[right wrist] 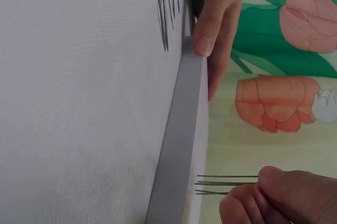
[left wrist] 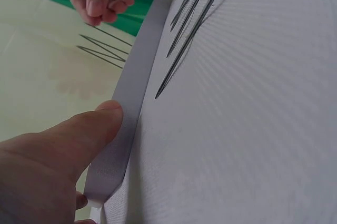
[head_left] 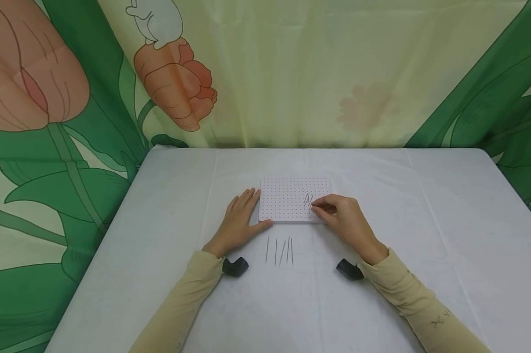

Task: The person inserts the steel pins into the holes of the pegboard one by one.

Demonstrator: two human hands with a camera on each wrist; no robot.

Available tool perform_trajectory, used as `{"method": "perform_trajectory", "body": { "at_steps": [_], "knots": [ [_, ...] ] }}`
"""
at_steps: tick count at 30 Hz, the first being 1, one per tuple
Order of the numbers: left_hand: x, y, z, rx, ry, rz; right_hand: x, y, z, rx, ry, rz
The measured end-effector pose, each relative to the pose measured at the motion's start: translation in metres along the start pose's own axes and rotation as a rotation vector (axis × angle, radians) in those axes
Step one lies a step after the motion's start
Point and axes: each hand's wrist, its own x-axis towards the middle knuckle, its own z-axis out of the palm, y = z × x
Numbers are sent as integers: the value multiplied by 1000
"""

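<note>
A white board [head_left: 287, 198] dotted with rows of small holes lies on the table. Several thin dark metal needles [head_left: 307, 198] stand up from its right part. My left hand [head_left: 239, 220] steadies the board, its straight fingers along the left edge and the thumb [left wrist: 89, 129] on the front left corner. Over the board's right side, my right hand [head_left: 347, 218] pinches a needle near its top with thumb and fingertips; the fingers partly hide it. In the right wrist view the standing needles [right wrist: 226, 176] reach up from the board beside those fingertips.
More needles [head_left: 276, 252] lie spread in a loose row on the white cloth [head_left: 265, 304] in front of the board. Black wrist devices [head_left: 235, 267] sit by both sleeves. A patterned curtain [head_left: 292, 73] hangs behind the table's far edge.
</note>
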Motion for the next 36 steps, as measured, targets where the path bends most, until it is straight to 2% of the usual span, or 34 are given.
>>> {"method": "perform_trajectory", "body": {
  "at_steps": [8, 14, 22, 30, 36],
  "knots": [
    [1, -1, 1, 20, -8, -7, -3, -11, -2, 4, -6, -4],
    [2, -2, 2, 19, 5, 7, -7, -17, 2, 14, -56, 5],
    [1, -2, 2, 24, 2, 2, -14, -26, 14, 31, -137, -8],
    [1, -3, 3, 22, -4, -1, -21, -27, 31, -30, -264, -6],
    [2, -3, 3, 19, -2, 5, -25, -26, 40, -18, -274, -8]
  ]
}}
